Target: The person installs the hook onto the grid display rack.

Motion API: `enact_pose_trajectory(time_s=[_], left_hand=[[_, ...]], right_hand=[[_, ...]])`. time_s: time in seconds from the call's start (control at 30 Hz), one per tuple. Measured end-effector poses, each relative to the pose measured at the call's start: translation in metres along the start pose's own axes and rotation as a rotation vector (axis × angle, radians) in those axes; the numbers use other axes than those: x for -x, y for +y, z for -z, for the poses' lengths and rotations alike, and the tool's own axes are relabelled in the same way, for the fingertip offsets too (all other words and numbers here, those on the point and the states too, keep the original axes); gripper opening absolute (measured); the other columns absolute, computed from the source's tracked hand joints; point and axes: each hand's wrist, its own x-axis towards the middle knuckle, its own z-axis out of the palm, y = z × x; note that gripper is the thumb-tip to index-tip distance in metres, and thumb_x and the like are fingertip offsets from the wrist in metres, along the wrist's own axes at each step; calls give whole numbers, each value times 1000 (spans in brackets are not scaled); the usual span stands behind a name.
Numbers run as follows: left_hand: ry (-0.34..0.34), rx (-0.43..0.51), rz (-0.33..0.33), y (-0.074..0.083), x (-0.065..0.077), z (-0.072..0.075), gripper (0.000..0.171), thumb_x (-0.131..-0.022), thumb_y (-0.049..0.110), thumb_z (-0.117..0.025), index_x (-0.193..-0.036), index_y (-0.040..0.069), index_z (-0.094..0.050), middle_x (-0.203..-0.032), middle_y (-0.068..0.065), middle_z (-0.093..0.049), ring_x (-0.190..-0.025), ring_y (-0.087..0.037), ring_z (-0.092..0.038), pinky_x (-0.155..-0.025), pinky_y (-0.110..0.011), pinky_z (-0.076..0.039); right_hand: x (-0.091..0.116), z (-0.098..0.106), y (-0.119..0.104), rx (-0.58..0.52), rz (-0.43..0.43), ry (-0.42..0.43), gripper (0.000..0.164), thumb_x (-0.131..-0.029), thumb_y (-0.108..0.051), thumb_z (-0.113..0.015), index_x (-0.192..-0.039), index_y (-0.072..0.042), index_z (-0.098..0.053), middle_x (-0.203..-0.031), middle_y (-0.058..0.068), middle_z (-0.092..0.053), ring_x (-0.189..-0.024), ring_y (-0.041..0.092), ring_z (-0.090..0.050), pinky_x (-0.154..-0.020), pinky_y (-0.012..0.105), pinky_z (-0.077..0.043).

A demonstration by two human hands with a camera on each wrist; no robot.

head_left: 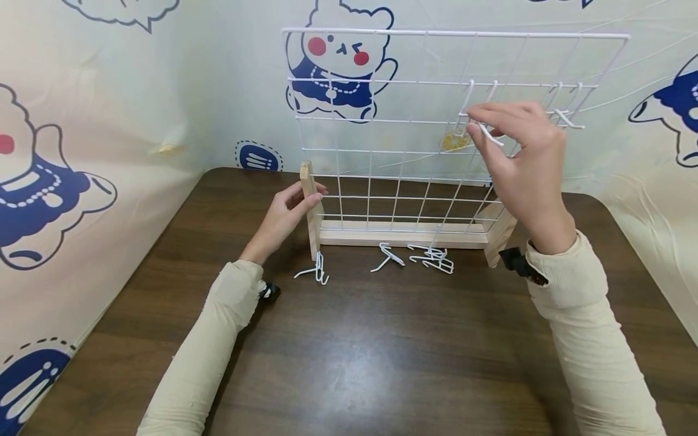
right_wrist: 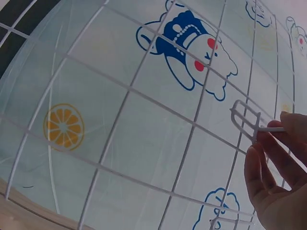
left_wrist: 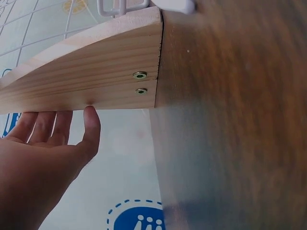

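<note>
A white wire grid rack (head_left: 458,34) stands on wooden legs at the back of the table. My left hand (head_left: 286,212) grips the rack's left wooden leg (head_left: 312,230); in the left wrist view, thumb and fingers press the edge of this leg (left_wrist: 96,72). High on the grid's right side, my right hand (head_left: 529,151) pinches the prong of a white wire hook (head_left: 491,134). The right wrist view shows the looped back of that hook (right_wrist: 244,120) against the grid. Just right of this hand, another white hook (head_left: 569,119) hangs from the grid.
Loose white hooks lie on the table before the rack: one hook (head_left: 319,269) by the left leg, another hook (head_left: 387,257) near the middle, and a small cluster of hooks (head_left: 433,257) further right. A printed curtain (head_left: 218,91) hangs behind the brown table (head_left: 349,351).
</note>
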Motion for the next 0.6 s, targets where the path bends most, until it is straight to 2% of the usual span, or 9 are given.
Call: enact_pose_trajectory(time_s=[0.1,0.33,0.47,0.6], left_hand=[[1,-4,3,1,-1,0,36,-102,19,-55,-130,-4,-56,-132,-20,-59,-119,-26,-55,-105,-49,-42],[-3,-5,3,-2,0,0,36,-102,20,-55,-130,-3,-56,-132,-19,-59,-120,-25,-55,-106,-50,-42],[-3,-5,6,-2,0,0,36,-103,20,-55,-130,-2,-57,-132,-19,-59,-119,-24,-55,-106,-50,-42],[0,-8,3,-1,0,0,36,-102,20,-55,-130,-3,-57,-132,-19,-59,-118,-24,-55,-105,-50,-42]], right_hand=[[4,1,1,-5,17,6,20,-91,-4,-71,-109,-7,-77,-109,5,-75,-95,30,-62,-83,22,-40],[18,1,7,-39,32,-20,36,-90,3,-66,-124,-7,-70,-120,5,-71,-111,28,-59,-91,27,-43],[23,2,8,-66,19,-29,43,-88,6,-68,-129,-8,-68,-123,7,-70,-110,27,-58,-93,27,-43],[27,5,0,-85,-8,-29,44,-86,10,-67,-129,-2,-66,-127,11,-67,-111,26,-59,-96,23,-44]])
